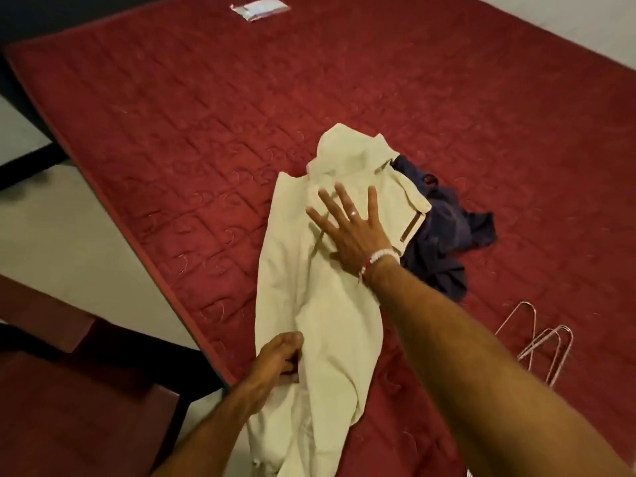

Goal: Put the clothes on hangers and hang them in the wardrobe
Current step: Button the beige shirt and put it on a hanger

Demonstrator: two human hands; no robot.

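Evidently smoothing, the right hand lay flat, fingers spread, on the cream trousers atop the red mattress; the left hand pinched their edge, holding them taut.

Cream trousers lying lengthwise, crumpled navy garment beside, wire hangers nearby

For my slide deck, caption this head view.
Right hand flattens cream garment on red mattress; left hand grips its edge.
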